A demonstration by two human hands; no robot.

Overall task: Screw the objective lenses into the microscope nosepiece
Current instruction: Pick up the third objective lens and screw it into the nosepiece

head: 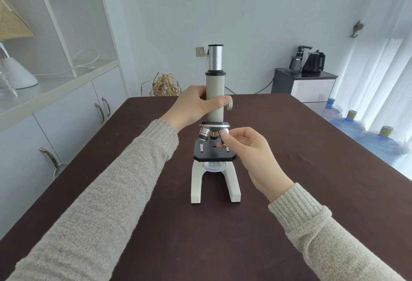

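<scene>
A white microscope [215,111] stands upright in the middle of the dark table [289,191]. My left hand [196,106] is wrapped around its grey body tube. Under the black nosepiece [214,124] hang a silver objective lens [204,135] at the left and a brass-coloured one [214,135] in the middle. At the nosepiece's right side sits a third silver objective lens [224,131], tilted, with the thumb and fingers of my right hand [249,149] pinched on it. Its lower end is hidden behind my fingers, just above the black stage [214,153].
White cabinets [66,113] with metal handles run along the table's left side. A dark side table [303,84] with a kettle stands at the back right, and blue water bottles [365,137] sit on the floor to the right. A straw bundle [165,85] lies behind the far edge.
</scene>
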